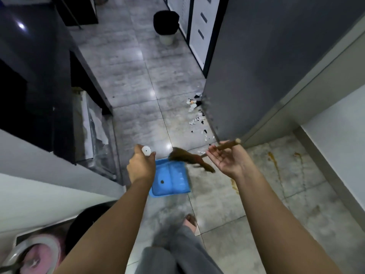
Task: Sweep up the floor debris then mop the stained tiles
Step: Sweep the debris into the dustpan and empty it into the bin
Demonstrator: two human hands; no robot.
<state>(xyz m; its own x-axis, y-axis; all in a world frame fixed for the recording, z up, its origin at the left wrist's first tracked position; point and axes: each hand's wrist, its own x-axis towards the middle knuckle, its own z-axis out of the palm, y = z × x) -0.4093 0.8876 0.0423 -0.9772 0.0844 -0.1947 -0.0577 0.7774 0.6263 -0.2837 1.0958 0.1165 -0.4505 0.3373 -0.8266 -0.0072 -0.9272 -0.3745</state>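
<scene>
A blue plastic dustpan (169, 180) is grasped by the left hand (141, 167), a brown wooden broom (189, 158) loosely pinched by the right hand (227, 161). Far right, torn white scraps (194, 113) should be swept panward in short strokes.

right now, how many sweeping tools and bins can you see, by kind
dustpan: 1
broom: 1
waste bin: 1
total: 3
</scene>
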